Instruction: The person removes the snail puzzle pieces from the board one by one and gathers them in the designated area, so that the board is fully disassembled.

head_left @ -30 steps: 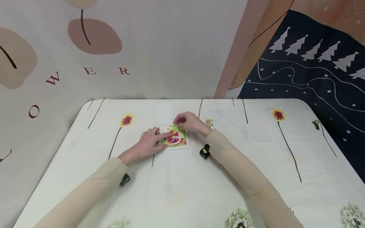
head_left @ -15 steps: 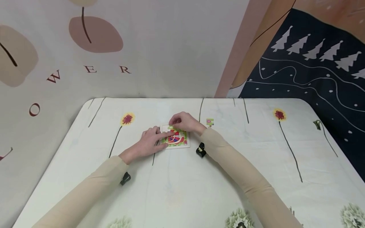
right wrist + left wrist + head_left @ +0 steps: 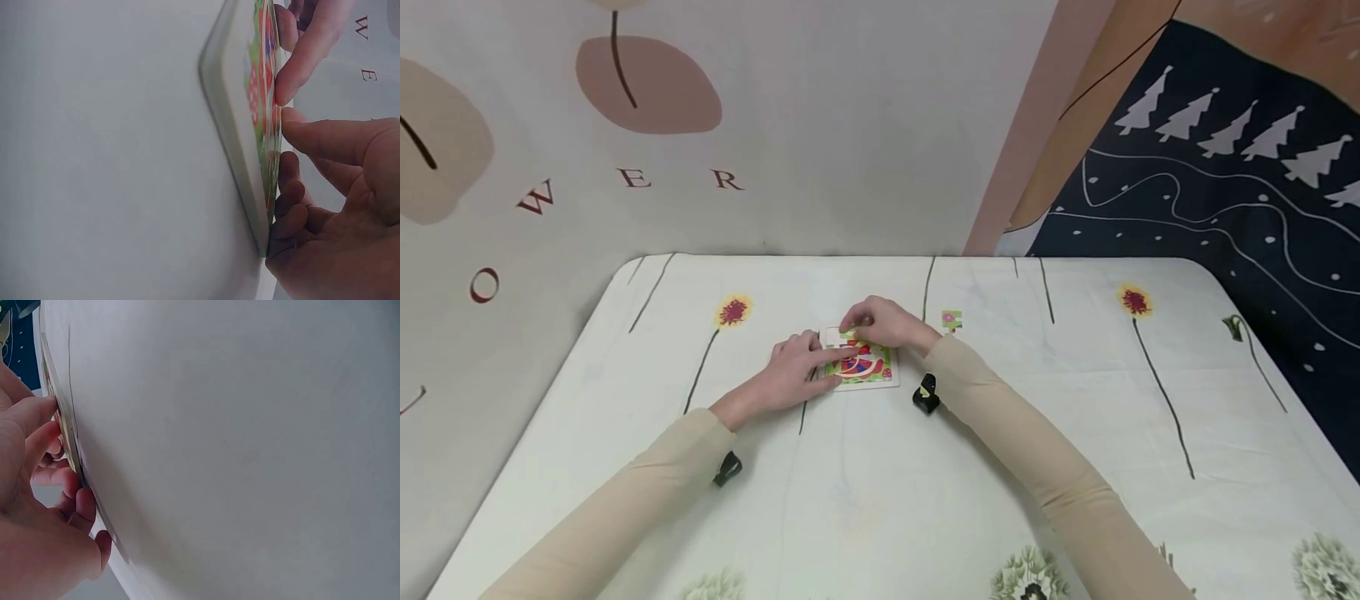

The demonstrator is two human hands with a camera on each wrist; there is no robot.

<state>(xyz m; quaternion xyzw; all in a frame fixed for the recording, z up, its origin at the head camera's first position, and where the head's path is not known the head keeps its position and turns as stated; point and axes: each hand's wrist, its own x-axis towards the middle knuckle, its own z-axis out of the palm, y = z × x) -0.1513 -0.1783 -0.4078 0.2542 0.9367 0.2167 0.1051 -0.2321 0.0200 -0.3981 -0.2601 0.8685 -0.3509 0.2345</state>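
A small picture puzzle board with a white frame and a red, blue and green picture lies on the table. My left hand rests on its left side, index finger stretched across the picture, thumb near the lower edge, other fingers bent beside the frame. At the top edge my right hand has thumb and fingertips drawn together on a small green piece, beside a blank white spot in the top left corner. The right wrist view shows the board edge-on, with the right hand's fingers touching its face.
One loose green piece with a pink flower lies right of the board, beyond the right wrist. The table is covered by a white flower-print cloth. Behind it stands a printed backdrop.
My right hand has shifted left along the top of the board, and the green piece now shows under its fingertips. The left hand has kept its place.
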